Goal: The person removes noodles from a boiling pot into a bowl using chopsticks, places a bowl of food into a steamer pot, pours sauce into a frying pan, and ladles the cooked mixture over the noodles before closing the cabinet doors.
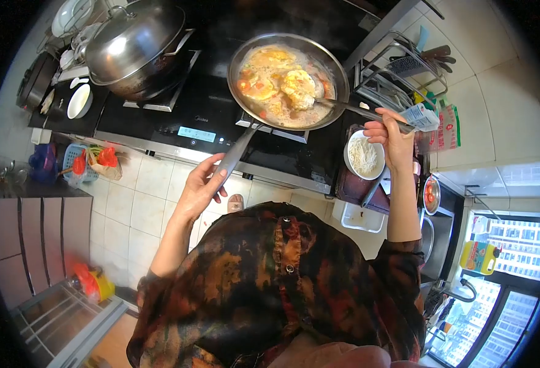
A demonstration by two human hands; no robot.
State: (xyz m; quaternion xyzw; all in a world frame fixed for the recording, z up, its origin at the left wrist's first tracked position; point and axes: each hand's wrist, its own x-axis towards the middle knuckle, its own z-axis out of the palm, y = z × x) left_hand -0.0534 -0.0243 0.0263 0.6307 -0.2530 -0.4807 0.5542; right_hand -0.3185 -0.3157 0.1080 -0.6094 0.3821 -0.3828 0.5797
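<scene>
A steel frying pan (342, 72) stands on the right side of the black stove, with broth, orange pieces and egg in it. My left hand (205, 184) is closed round the pan's handle (239, 150). My right hand (394, 138) grips the handle of a metal spatula (362, 110), whose head is hidden at a fried egg (298, 88) in the pan's middle. More egg (259, 87) lies in the broth to the left. Just below my right hand's fingers is a white bowl (364, 154) of pale, thin strands.
A large lidded pot (136, 49) stands on the left burner, near a small white bowl (80, 101). Knives and a rack (399, 61) are at the right wall, beside a packet (446, 132). The sink (444, 230) lies at far right.
</scene>
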